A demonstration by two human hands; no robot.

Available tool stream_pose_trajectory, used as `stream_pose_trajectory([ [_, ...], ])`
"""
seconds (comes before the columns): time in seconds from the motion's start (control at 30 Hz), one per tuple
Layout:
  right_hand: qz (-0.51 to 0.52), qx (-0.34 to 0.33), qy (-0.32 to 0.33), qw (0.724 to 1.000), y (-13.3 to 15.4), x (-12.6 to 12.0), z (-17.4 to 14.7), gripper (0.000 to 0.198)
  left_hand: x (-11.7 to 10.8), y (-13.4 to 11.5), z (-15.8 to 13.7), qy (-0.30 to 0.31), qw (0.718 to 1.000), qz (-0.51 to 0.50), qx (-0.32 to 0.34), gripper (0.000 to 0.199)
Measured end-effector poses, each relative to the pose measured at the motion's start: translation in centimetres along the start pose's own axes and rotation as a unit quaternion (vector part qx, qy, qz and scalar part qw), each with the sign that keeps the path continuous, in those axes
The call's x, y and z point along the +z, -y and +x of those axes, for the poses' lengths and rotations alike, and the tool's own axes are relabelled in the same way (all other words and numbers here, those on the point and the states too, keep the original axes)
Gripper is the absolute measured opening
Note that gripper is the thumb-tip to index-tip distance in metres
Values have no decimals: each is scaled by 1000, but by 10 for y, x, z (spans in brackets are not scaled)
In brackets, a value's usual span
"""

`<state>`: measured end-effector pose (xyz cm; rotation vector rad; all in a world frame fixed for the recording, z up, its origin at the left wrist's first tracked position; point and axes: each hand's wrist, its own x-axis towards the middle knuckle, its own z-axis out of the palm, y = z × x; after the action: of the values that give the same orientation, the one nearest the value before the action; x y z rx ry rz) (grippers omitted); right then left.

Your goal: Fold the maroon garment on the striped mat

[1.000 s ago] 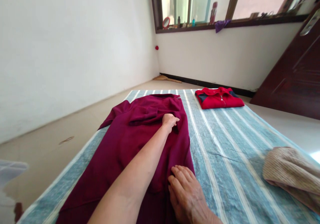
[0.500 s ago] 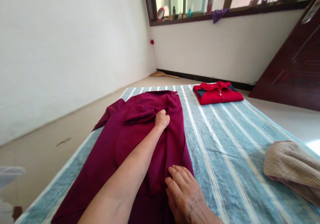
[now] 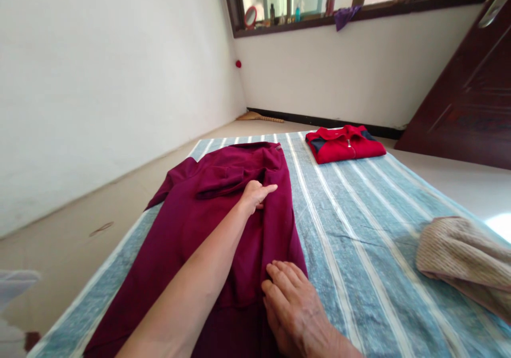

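Note:
A maroon long-sleeved top [image 3: 187, 225] lies spread on the bed, its right side folded inward in a long strip. My left hand [image 3: 255, 194] rests at the inner edge of that strip, near the collar end. One digit points right across the cloth; the other fingers are partly hidden below it. Low in view, my right hand [image 3: 293, 305] lies over the outer part of the strip near the hem, its fingers fairly flat and side by side on the fabric. A sleeve [image 3: 221, 180] is bunched across the upper part of the top.
The bed carries a blue-and-white striped sheet [image 3: 335, 214]. A folded red jacket [image 3: 345, 145] sits at its far edge, a beige knitted garment [image 3: 465, 265] at the right. Beyond are a broom [image 3: 259, 117] on the floor, a window sill [image 3: 295, 25] with small items, and a dark door [image 3: 471, 92].
My left hand has loosened from a closed grip on the cloth and shifted slightly left and nearer, one digit now stretched out. My right hand stays in place on the top.

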<state>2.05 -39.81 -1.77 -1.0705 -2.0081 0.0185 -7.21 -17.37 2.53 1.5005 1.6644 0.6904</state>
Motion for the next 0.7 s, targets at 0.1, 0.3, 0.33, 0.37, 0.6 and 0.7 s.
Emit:
stream_pose_trajectory([
  [0.1,9,3,7,1000,1,-3,1,25,-5,0,-13,44,999,22,0,24],
  [0.3,9,4,8,1000,1,-3,-1,25,-8,3,-15,8,990,132,56,21],
  [0.33,8,4,6,1000,1,-3,-1,24,-8,2,-17,0,987,151,62,22],
  [0.37,7,4,5,1000,1,-2,-2,24,-8,1,-22,-13,982,173,68,21],
  [0.6,19,5,30,999,0,-3,-2,25,11,-12,-70,-72,877,368,300,22],
  [0.7,25,3,40,999,-1,-3,-3,24,24,0,-74,7,868,347,354,22],
])
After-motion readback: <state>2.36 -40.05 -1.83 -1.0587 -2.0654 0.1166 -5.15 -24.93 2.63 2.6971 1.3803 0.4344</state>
